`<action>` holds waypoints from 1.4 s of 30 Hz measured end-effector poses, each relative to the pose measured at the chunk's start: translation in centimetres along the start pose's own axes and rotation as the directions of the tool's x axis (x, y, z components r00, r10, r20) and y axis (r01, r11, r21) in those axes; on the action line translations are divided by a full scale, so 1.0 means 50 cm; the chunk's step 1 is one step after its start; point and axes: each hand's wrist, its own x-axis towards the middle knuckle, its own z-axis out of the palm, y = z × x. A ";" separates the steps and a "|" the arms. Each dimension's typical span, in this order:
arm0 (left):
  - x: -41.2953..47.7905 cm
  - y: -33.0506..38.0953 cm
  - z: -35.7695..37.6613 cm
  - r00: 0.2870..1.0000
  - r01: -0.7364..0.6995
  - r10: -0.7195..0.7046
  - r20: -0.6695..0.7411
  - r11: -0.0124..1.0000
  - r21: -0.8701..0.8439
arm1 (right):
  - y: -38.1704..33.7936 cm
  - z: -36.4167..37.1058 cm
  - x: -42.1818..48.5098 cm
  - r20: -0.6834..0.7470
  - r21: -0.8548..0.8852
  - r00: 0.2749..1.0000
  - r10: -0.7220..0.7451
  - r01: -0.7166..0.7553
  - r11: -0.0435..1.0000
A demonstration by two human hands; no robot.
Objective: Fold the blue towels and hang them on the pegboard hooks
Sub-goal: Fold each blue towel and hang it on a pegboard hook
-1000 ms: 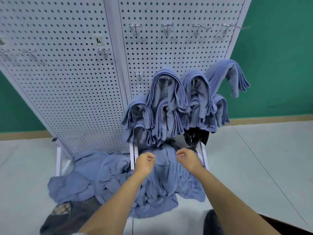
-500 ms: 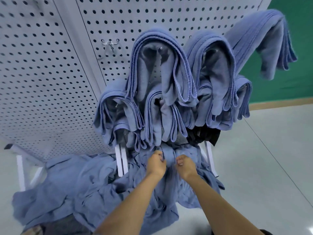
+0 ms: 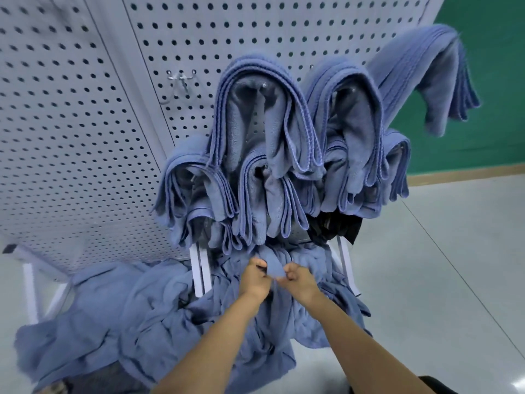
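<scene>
Several folded blue towels (image 3: 264, 132) hang on hooks low on the white pegboard (image 3: 71, 137). Below them a heap of loose blue towels (image 3: 136, 322) lies on the floor around the board's feet. My left hand (image 3: 254, 277) and my right hand (image 3: 298, 280) are close together at the top of the heap, each pinching the edge of one loose blue towel (image 3: 274, 264) between them. An empty metal hook (image 3: 180, 79) sticks out left of the hung towels.
The pegboard stands on white legs (image 3: 200, 268) on a pale grey floor (image 3: 426, 265). A green wall (image 3: 497, 95) rises at the right. A black cloth (image 3: 338, 226) hangs under the right-hand towels. Something dark lies under the heap at bottom left (image 3: 93, 385).
My view has moved closer to the pegboard and lower. Both hands have come together on the same loose towel and now pinch its edge.
</scene>
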 end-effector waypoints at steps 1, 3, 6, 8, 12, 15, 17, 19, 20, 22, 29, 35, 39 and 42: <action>-0.018 0.005 -0.018 0.999 -0.019 0.019 0.032 1.000 0.017 | -0.013 -0.005 -0.021 0.024 -0.006 0.999 -0.025 0.025 1.000; -0.061 0.024 -0.058 0.993 -0.072 0.065 0.103 0.995 0.062 | -0.047 -0.017 -0.067 0.067 -0.048 0.994 -0.090 0.093 0.994; -0.139 0.061 -0.119 0.953 -0.235 0.202 0.224 0.963 0.133 | -0.111 -0.032 -0.137 0.121 -0.104 0.971 -0.205 0.218 0.971; -0.190 0.082 -0.156 0.927 -0.327 0.270 0.261 0.922 0.206 | -0.158 -0.045 -0.187 0.151 -0.136 0.948 -0.280 0.301 0.944; -0.284 0.134 -0.226 0.903 -0.422 0.359 0.235 0.841 0.339 | -0.260 -0.093 -0.282 0.223 -0.152 0.885 -0.410 0.447 0.882; -0.332 0.174 -0.276 0.860 -0.494 0.500 0.098 0.771 0.402 | -0.327 -0.133 -0.345 0.194 -0.118 0.853 -0.485 0.511 0.851; -0.366 0.208 -0.309 0.812 -0.545 0.584 0.011 0.750 0.376 | -0.363 -0.156 -0.378 0.163 -0.140 0.835 -0.525 0.547 0.826; -0.402 0.244 -0.338 0.790 -0.581 0.614 -0.011 0.754 0.306 | -0.394 -0.176 -0.405 0.186 -0.281 0.824 -0.534 0.566 0.775; -0.423 0.261 -0.352 0.781 -0.603 0.624 -0.004 0.757 0.252 | -0.406 -0.183 -0.416 0.209 -0.356 0.822 -0.529 0.568 0.742; -0.463 0.287 -0.375 0.775 -0.627 0.631 -0.020 0.774 0.089 | -0.426 -0.193 -0.434 0.228 -0.438 0.822 -0.522 0.566 0.699; -0.479 0.260 -0.442 0.869 -0.479 0.495 -0.008 0.835 -0.270 | -0.437 -0.196 -0.459 0.049 -0.350 0.798 -0.601 0.577 0.738; -0.494 0.249 -0.438 0.890 -0.360 0.355 0.284 0.932 -0.039 | -0.453 -0.174 -0.459 -0.100 -0.233 0.768 -0.633 0.600 0.765; -0.496 0.252 -0.424 0.914 -0.284 0.293 0.282 0.956 -0.074 | -0.469 -0.162 -0.467 -0.143 -0.243 0.725 -0.673 0.634 0.734; -0.505 0.264 -0.433 0.924 -0.244 0.328 0.196 0.902 -0.356 | -0.469 -0.157 -0.470 -0.108 -0.216 0.756 -0.645 0.616 0.758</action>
